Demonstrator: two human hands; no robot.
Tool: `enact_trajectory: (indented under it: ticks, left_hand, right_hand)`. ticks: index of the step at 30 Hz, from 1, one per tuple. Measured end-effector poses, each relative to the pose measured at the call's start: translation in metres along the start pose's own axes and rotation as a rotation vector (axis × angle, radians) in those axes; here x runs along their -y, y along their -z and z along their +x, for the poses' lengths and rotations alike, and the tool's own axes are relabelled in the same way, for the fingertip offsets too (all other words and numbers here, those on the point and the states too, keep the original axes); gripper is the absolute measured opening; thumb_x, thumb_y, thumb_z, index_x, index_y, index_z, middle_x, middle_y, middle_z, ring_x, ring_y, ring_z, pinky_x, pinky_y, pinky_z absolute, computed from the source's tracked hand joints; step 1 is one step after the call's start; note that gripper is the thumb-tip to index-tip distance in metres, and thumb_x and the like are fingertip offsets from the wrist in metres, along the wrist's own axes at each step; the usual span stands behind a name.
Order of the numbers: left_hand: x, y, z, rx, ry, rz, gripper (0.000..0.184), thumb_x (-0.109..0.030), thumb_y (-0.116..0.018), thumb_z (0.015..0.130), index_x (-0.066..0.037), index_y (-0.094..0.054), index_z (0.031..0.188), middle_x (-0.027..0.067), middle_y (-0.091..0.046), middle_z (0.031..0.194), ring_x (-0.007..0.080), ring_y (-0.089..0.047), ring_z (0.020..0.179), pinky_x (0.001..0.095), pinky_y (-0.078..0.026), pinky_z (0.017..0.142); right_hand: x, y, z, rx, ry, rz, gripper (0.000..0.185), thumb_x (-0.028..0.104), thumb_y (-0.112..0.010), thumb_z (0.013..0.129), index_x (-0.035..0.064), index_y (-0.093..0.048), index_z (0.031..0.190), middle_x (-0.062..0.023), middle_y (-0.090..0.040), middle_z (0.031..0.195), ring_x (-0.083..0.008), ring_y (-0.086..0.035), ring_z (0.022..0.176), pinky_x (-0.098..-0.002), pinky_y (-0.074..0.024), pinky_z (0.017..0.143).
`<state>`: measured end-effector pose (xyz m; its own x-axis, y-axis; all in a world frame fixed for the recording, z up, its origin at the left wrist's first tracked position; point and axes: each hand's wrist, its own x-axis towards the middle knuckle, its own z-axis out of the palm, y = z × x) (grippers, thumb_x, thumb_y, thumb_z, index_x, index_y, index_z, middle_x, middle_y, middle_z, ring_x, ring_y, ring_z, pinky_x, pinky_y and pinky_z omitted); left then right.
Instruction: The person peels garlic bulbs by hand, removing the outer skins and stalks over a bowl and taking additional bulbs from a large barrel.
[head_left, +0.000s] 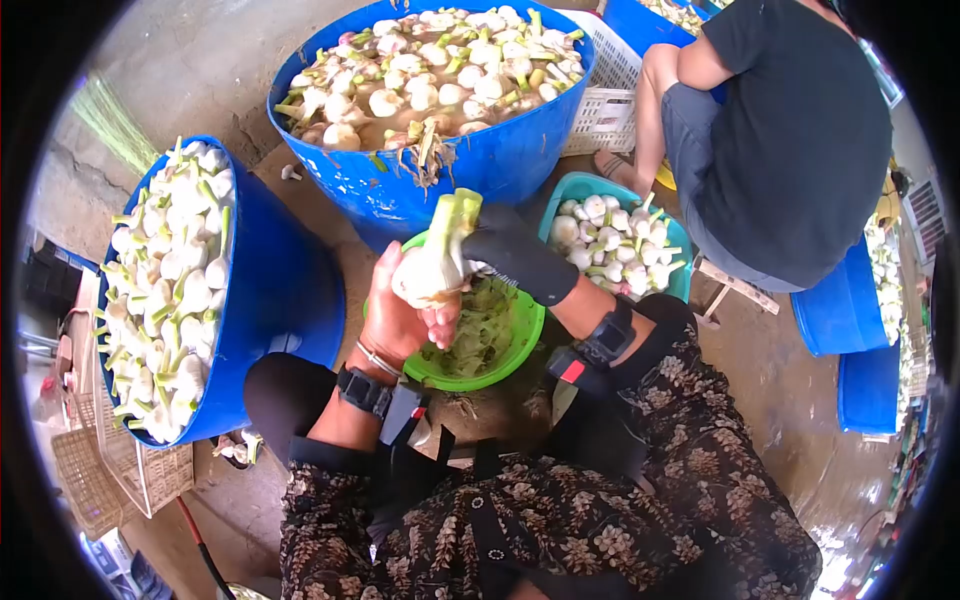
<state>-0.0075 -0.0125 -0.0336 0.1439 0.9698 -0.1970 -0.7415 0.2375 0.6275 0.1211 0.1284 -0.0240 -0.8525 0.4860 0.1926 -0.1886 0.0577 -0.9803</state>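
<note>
Above the bright green, round plastic basin (pixel 534 335), the bare left hand (pixel 388 318) cradles a white, green-stemmed garlic bulb (pixel 428 276) in its curled fingers. The right hand (pixel 515 252), dark-gloved, lies against the bulb's stem side; its fingertips are hidden, so their grip cannot be told. The bulb could drop into the basin's pale green scraps (pixel 488 322) if the cradling fingers loosen or the glove pushes too hard.

No words, brands, numbers or signs can be read here: the small white marks (pixel 496 272) on the dark glove (pixel 535 262) of the right hand (pixel 500 243) are too tiny to make out, and the blue-and-white object (pixel 118 562) at the lower left is too blurred.
</note>
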Motion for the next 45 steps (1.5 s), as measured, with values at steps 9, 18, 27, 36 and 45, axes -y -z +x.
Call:
enact_trajectory:
  ticks: [9,18,27,36,45]
  left_hand:
    - [0.015,-0.012,0.017,-0.508,-0.657,0.641,0.061,-0.017,-0.074,0.08,-0.002,-0.04,0.129,0.0083,-0.055,0.111,0.0147,-0.058,0.096,0.0277,-0.051,0.081]
    - [-0.016,-0.032,-0.019,-0.072,-0.408,0.22,0.057,-0.006,-0.073,0.074,-0.006,-0.046,0.124,0.0055,-0.058,0.11,0.0139,-0.059,0.089,0.0275,-0.052,0.067]
    - [-0.028,-0.017,-0.032,-0.165,-0.612,0.975,0.067,0.004,-0.066,0.064,-0.009,-0.043,0.125,0.0059,-0.051,0.117,0.0159,-0.049,0.109,0.0307,-0.04,0.097]
    - [-0.044,-0.009,-0.034,-0.006,-0.409,0.516,0.059,-0.002,-0.06,0.07,-0.009,-0.043,0.127,0.0092,-0.058,0.109,0.0173,-0.058,0.095,0.0263,-0.047,0.084]
    - [-0.006,-0.005,-0.007,-0.343,-0.566,0.861,0.039,-0.031,-0.058,0.091,-0.001,-0.058,0.116,0.0056,-0.061,0.107,0.0129,-0.057,0.097,0.0294,-0.047,0.083]
  right_hand:
    - [0.005,-0.011,-0.006,-0.185,0.002,-0.14,0.026,0.01,-0.055,0.075,-0.003,-0.063,0.097,-0.0063,-0.065,0.082,-0.0115,-0.06,0.075,-0.0312,-0.0486,0.068]
    - [-0.035,0.043,0.019,-0.338,-0.094,0.072,0.021,0.014,-0.057,0.078,0.0002,-0.066,0.092,-0.0075,-0.066,0.085,-0.0191,-0.063,0.076,-0.0326,-0.0508,0.068]
    - [0.023,0.011,-0.005,0.095,0.007,-0.766,0.046,0.023,-0.067,0.079,0.0038,-0.054,0.119,-0.0133,-0.063,0.107,-0.028,-0.061,0.095,-0.0397,-0.0493,0.08]
    - [0.03,-0.004,-0.011,0.229,-0.062,-0.164,0.034,0.019,-0.068,0.085,0.0007,-0.06,0.112,-0.0039,-0.066,0.096,-0.0114,-0.058,0.087,-0.03,-0.048,0.077]
    - [0.025,-0.022,-0.021,0.189,0.313,-0.579,0.024,0.01,-0.067,0.078,-0.0011,-0.061,0.098,-0.007,-0.063,0.075,-0.0145,-0.058,0.068,-0.0328,-0.0476,0.063]
